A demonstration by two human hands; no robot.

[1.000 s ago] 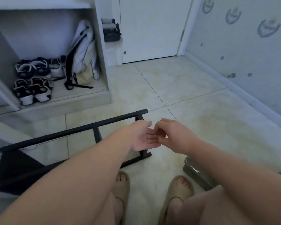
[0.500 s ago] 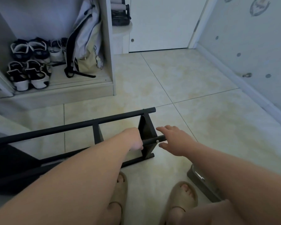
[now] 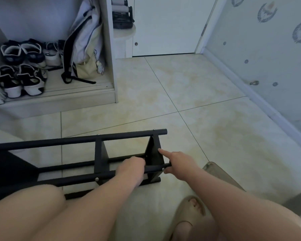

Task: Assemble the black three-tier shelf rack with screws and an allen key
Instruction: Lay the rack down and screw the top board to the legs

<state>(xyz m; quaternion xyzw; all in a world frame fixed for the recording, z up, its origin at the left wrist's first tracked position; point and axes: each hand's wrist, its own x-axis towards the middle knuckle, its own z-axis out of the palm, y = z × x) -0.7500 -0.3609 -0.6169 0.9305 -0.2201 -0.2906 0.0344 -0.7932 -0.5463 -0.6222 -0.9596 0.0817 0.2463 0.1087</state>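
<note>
1. Black rack [image 3: 76, 141] lies on its side on the tiled floor [image 3: 181, 84], lower left to centre, long bars running left to right.
2. End panel [image 3: 153, 153] of the rack stands upright at its right end, between the two hands.
3. Left hand [image 3: 131, 168] reaches in from the lower left with the forearm straight and the back of the hand up. It sits on the near bar [image 3: 154, 168], just left of the end panel.
4. Left fingers curl down over the bar and grip it; their tips are hidden behind the hand.
5. Right hand [image 3: 180, 164] comes in from the lower right with the arm extended, just right of the end panel.
6. Right index finger is straight and its tip touches the panel's edge. The thumb rests at the bar's end, beside a silver screw [image 3: 163, 169]. Cannot tell how the other right fingers lie.
7. Hands are apart, with the panel between them.
8. Bare knee [image 3: 33, 206] shows lower left, and a beige slipper [image 3: 189, 213] on a foot at bottom centre.
9. Clear box [image 3: 221, 178] sits on the floor under the right forearm.
10. Cabinet [image 3: 109, 49] at top left holds shoes [image 3: 21, 70] and a backpack [image 3: 85, 40]; a white door [image 3: 163, 23] is behind.
</note>
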